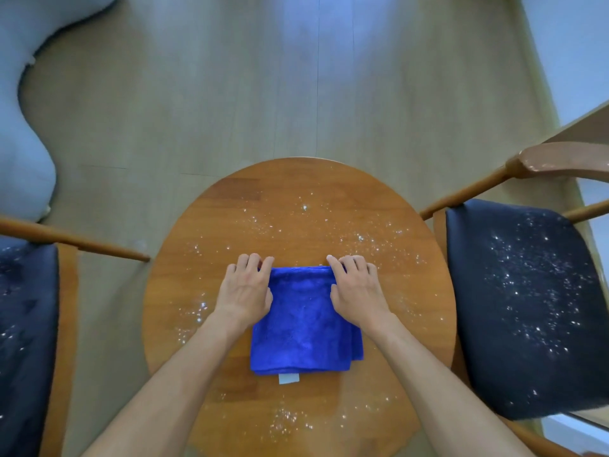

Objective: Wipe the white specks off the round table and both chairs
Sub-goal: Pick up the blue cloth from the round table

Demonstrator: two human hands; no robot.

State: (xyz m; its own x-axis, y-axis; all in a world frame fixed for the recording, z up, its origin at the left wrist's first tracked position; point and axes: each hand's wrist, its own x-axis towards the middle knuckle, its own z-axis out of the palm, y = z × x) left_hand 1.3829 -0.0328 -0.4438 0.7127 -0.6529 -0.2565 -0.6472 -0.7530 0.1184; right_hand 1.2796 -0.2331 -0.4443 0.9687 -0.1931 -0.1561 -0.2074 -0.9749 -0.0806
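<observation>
A folded blue cloth with a small white tag lies in the middle of the round wooden table. My left hand grips the cloth's far left corner and my right hand grips its far right corner. White specks are scattered over the tabletop around the cloth. A dark-cushioned wooden chair on the right carries many white specks. Another dark-cushioned chair on the left has fewer specks and is cut off by the frame edge.
Pale wood-look floor stretches beyond the table. A light grey rounded cushion or sofa sits at the far left. A pale wall or panel runs along the right.
</observation>
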